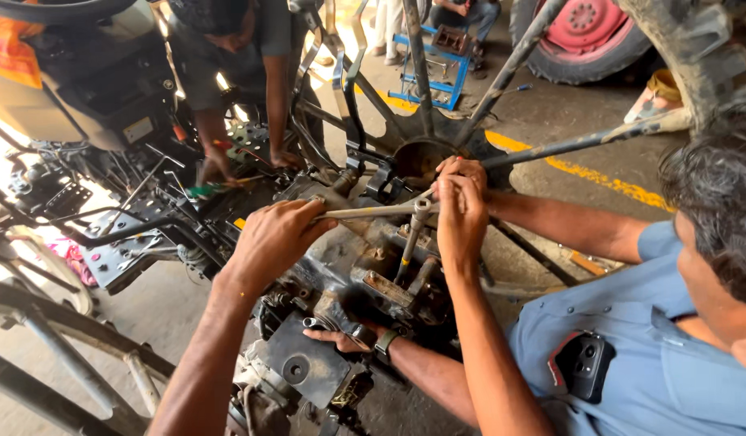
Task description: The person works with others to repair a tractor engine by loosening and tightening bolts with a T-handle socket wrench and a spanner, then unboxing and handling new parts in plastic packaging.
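Both hands gripped a T-handle wrench (389, 211) set upright on the greasy gearbox housing (365, 274): left hand (274, 238) closed around one bar end, right hand (460, 216) wrapped over the hub. Turning it well seemingly called for even, opposed pressure, with the shaft kept square.

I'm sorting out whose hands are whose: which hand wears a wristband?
The co-worker's hand low on the machine body. The wearer's left hand and right hand on the T-handle wrench have bare wrists.

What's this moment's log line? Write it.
left hand: grips T-handle wrench | right hand: grips wrench | co-worker's hand: beside right hand
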